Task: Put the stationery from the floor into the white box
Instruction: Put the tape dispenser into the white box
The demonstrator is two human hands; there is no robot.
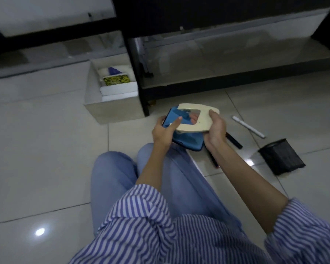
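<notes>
Both my hands hold a hole punch with a cream handle (200,119) and a blue base (187,141), lifted just above the floor in front of my knees. My left hand (163,131) grips its left side, one finger lying across the blue part. My right hand (216,130) grips the cream handle's right end. The white box (95,96) stands open on the floor to the upper left of my hands, with white packets and a yellow-patterned item inside. A white marker (249,127), a black pen (234,140) and a dark pen (213,160) lie on the tiles to the right.
A black mesh pen holder (281,156) lies tipped on the floor at the right. A dark table leg (139,77) and low shelf (236,75) stand right behind the box and my hands. My knees in blue trousers (112,178) fill the foreground.
</notes>
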